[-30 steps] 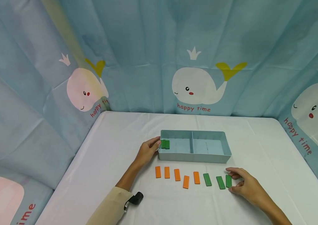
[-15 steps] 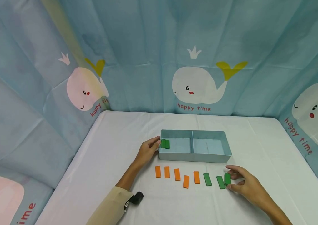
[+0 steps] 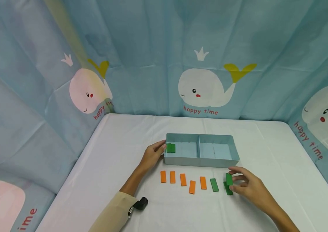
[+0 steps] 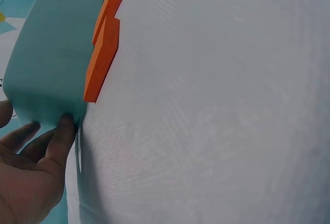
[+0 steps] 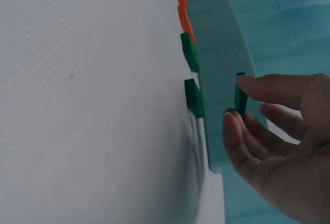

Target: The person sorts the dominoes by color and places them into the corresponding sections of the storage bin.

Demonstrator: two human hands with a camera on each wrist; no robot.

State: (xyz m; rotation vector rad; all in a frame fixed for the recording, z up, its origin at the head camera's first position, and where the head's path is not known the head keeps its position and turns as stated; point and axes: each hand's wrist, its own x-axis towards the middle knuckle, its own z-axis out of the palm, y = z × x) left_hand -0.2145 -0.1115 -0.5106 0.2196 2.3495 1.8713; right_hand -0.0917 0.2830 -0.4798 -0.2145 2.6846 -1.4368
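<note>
My right hand (image 3: 251,185) pinches a green domino-like block (image 3: 229,179) between thumb and fingers, raised above the table. In the right wrist view that held block (image 5: 240,95) stands on edge between the fingertips, apart from two green blocks lying on the table. One of those, a green block (image 3: 228,189), is partly covered by the held one in the head view; another green block (image 3: 214,185) lies farther left. My left hand (image 3: 151,157) touches the left end of a blue-grey two-compartment box (image 3: 201,161), its fingertips resting against the end wall.
Several orange blocks (image 3: 192,187) lie in a loose row before the box. Two green blocks (image 3: 171,148) sit at the left of its left compartment. A whale-print curtain (image 3: 140,64) surrounds the white table (image 3: 129,132) at the back and sides.
My right hand has lifted the rightmost green block from the table and moved it left and toward the box. The left hand stays at the box's end.
</note>
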